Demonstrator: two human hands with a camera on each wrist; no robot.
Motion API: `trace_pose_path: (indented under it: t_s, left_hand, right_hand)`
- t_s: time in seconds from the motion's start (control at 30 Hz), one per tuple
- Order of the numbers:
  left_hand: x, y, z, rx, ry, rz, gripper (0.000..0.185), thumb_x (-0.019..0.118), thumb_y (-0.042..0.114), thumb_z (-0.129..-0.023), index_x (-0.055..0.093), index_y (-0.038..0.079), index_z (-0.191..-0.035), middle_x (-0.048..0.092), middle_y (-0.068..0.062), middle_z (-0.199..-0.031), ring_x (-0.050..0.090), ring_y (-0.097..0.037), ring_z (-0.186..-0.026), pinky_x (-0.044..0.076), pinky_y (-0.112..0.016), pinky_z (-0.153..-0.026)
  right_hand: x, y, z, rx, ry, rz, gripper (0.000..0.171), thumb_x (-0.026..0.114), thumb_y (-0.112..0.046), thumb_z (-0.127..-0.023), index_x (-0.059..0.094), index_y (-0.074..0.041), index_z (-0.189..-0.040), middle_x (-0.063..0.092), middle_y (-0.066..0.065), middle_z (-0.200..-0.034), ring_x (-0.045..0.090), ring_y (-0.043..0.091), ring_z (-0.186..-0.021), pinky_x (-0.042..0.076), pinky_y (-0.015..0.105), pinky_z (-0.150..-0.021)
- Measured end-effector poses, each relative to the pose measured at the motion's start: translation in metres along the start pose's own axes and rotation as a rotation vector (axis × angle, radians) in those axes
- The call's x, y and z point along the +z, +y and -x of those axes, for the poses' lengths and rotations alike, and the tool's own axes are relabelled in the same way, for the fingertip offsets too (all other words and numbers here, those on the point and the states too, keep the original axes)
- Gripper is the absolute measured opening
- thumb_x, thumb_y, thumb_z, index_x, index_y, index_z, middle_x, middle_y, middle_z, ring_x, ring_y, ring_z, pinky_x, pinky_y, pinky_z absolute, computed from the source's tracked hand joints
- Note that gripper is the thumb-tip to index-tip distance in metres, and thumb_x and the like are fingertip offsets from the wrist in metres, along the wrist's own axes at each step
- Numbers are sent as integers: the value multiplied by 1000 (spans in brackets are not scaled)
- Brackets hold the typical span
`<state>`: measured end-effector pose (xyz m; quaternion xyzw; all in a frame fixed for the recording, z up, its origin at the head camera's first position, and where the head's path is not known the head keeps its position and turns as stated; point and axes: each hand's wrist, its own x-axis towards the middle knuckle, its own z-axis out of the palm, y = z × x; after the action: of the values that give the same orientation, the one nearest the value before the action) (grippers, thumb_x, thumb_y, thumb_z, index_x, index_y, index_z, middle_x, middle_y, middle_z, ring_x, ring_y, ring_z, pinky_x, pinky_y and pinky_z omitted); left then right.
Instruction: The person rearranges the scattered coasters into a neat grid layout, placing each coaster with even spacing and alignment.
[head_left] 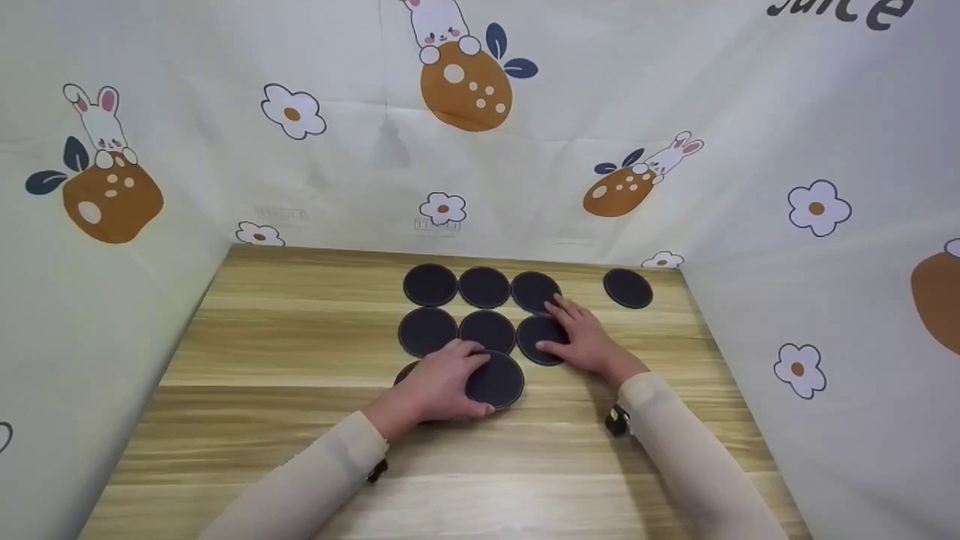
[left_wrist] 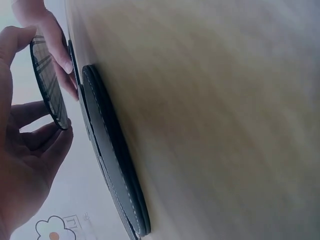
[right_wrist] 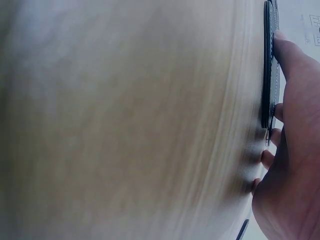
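Overall, the wooden table (head_left: 300,360) stood enclosed on three sides by a cloth backdrop (head_left: 225,172) printed with rabbits and flowers. On the table lay a grid of dark round coasters (head_left: 484,288), flat and close-packed in rows, with one separate coaster (head_left: 628,289) lying well apart to the right. The left hand (head_left: 442,386) pinched the lifted coaster (head_left: 495,380) at the near edge of the grid; being round, it had no long axis, and the left wrist view showed it tilted up off the table, held between thumb and curled fingers (left_wrist: 37,137). The right hand (head_left: 581,337) rested with straight fingers pressed flat on the right-column coaster (head_left: 541,339).
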<state>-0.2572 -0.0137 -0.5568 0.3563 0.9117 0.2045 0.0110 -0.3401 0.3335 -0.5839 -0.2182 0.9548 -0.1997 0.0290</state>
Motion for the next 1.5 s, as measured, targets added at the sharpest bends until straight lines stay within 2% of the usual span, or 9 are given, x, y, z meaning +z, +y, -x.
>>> trace_pose_path:
  t_s: [0.2,0.37,0.53,0.7,1.27,1.5]
  left_hand:
    - [2,6,1,-10,-21,-9,90,87,61,-85,66,4,-151,60,-14,-156,56,-32,-143,53,-49,-114]
    - [6,14,2,-13,10,-27,91,85,64,-86,67,1,-150,61,-15,-153,57,-33,-141,52,-49,-115]
    - [8,20,4,-53,23,-28,93,84,65,-87,66,0,-150,60,-16,-153,57,-34,-140,52,-50,-115]
    - [8,20,5,-79,10,-18,93,85,64,-86,66,-1,-150,60,-17,-154,56,-36,-142,52,-50,-115]
    - [14,22,3,-73,-44,-49,94,86,63,-85,65,-1,-150,59,-18,-154,56,-36,-142,55,-52,-110]
    - [15,24,3,-89,-68,-63,93,86,62,-87,64,-2,-151,57,-21,-156,55,-38,-143,56,-52,-110]
  right_hand:
    - [0,0,1,9,-2,-2,92,73,-60,-102,40,-10,-172,25,18,-182,24,52,-163,21,69,-130]
    - [-1,-1,1,7,8,-8,92,73,-60,-101,42,-10,-171,26,19,-181,25,52,-163,22,70,-129]
    - [-1,-1,0,17,7,-4,92,73,-60,-102,42,-10,-172,26,18,-181,25,51,-164,22,70,-129]
    - [-1,-1,-1,21,4,0,91,73,-61,-101,41,-11,-172,26,17,-181,24,51,-164,21,70,-130]
    - [1,0,1,4,13,-6,92,72,-61,-102,42,-9,-171,27,20,-180,25,53,-163,22,72,-128]
    - [0,0,2,-9,14,-4,90,74,-55,-102,42,-6,-171,27,21,-180,25,52,-163,21,70,-129]
